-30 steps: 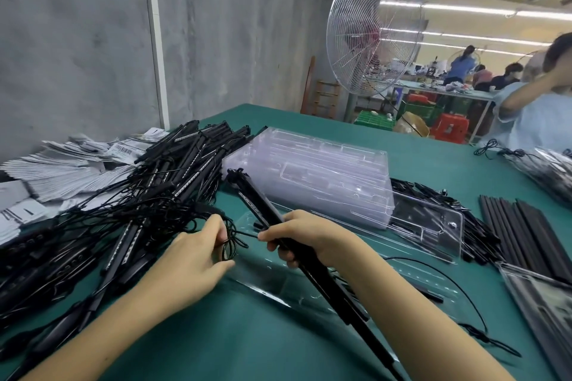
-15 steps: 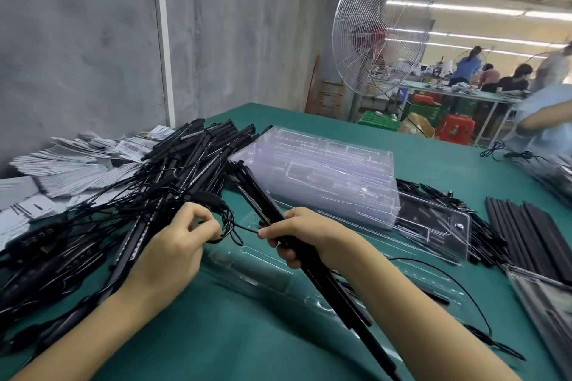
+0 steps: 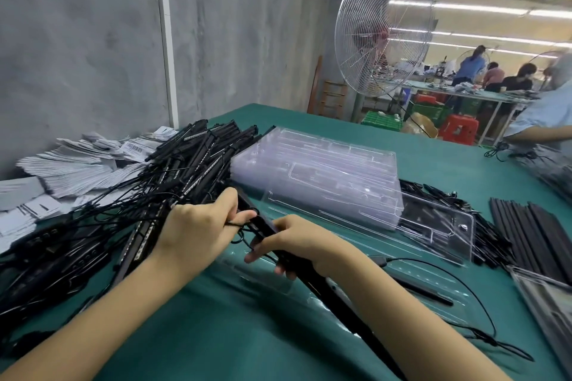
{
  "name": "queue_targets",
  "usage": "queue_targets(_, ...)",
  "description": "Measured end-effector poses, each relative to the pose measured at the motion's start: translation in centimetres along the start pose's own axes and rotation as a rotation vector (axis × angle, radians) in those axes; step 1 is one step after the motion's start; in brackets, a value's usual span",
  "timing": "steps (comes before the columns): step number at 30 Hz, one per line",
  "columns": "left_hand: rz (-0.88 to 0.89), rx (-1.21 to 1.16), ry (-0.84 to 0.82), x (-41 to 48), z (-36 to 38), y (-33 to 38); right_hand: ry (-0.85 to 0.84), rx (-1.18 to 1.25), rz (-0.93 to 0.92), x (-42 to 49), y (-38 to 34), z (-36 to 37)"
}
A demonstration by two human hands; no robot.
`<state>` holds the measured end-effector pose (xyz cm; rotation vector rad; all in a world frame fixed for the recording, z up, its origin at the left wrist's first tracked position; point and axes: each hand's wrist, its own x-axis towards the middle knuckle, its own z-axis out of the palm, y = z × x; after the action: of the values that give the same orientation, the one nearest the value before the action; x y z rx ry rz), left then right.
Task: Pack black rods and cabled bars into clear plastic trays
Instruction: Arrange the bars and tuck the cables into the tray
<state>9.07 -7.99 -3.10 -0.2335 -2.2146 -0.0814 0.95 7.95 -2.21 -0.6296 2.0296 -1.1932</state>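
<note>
My right hand grips a long black cabled bar that slants from the table centre down toward me. My left hand pinches the thin black cable of that bar close to its upper part. Under both hands lies an open clear plastic tray with a short black rod and a looping cable in it. A tangled heap of cabled bars covers the table's left. A stack of clear trays stands behind my hands. Loose black rods lie at the right.
Printed paper leaflets are piled at the far left by the grey wall. A large standing fan is behind the green table. Another person's arm reaches over the far right edge. A filled tray sits at the right.
My left hand has moved right, up to the held bar, and now pinches its cable. My right hand keeps its grip on the bar. The view has tilted slightly.
</note>
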Motion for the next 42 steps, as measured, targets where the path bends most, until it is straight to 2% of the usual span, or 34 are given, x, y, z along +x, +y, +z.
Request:
queue_targets(4, -0.184, -0.209, -0.178, -0.4, 1.4, 0.0, -0.042, 0.254, -0.079, -0.3, 0.2, -1.0)
queue_targets(6, -0.205, -0.204, -0.238, -0.7, 1.7, -0.4, -0.070, 0.308, -0.119, -0.5, 0.3, -1.6)
queue_targets(9, -0.215, -0.253, -0.264, -0.8, 1.5, -0.4, -0.069, 0.275, -0.166, -0.4, 0.4, -1.8)
queue_targets(12, -0.212, -0.347, -0.290, -1.2, 1.6, -0.4, 0.002, 0.195, -0.175, -0.1, 0.3, -1.1)
queue_targets(17, -0.195, -0.455, -0.261, -2.2, 1.8, -0.4, 0.165, 0.125, -0.132, 0.6, 0.4, -0.4)
queue_targets(20, -0.172, -0.467, -0.263, -3.3, 2.2, -0.9, 0.196, 0.216, -0.094, 0.9, 0.2, -0.9)
queue_targets(23, -0.182, -0.469, -0.257, -4.0, 2.6, -0.9, 0.162, 0.317, 0.012, 1.3, 0.3, -1.2)
queue_targets(25, -0.206, -0.430, -0.179, -3.9, 2.6, -0.9, 0.081, 0.353, 0.082, 1.5, 0.6, -1.1)
queue_targets(26, -0.175, -0.381, -0.117, -3.6, 2.5, -0.8, 0.023, 0.382, 0.109, 1.6, 0.7, -1.0)
queue_targets(28, 0.026, -0.225, 0.038, -2.9, 2.2, -0.9, -0.083, 0.471, 0.136, 1.6, 0.8, -1.3)
queue_targets(30, 0.201, -0.117, 0.109, -2.7, 2.1, -0.9, -0.137, 0.561, 0.138, 1.6, 0.7, -1.8)
queue_targets(32, 0.286, -0.051, 0.124, -2.9, 2.4, -0.8, -0.161, 0.593, 0.129, 1.6, 0.7, -1.9)
queue_targets(36, 0.282, 0.010, 0.197, -3.2, 3.2, 0.2, -0.196, 0.679, 0.113, 1.4, 0.7, -1.6)
queue_targets(39, 0.442, 0.074, 0.196, -3.2, 3.1, 0.3, -0.171, 0.771, 0.113, 1.1, 0.5, -2.4)
queue_targets(42, 0.586, 0.150, 0.103, -3.4, 3.0, -0.7, -0.107, 0.861, 0.090, 0.3, 0.4, -4.1)
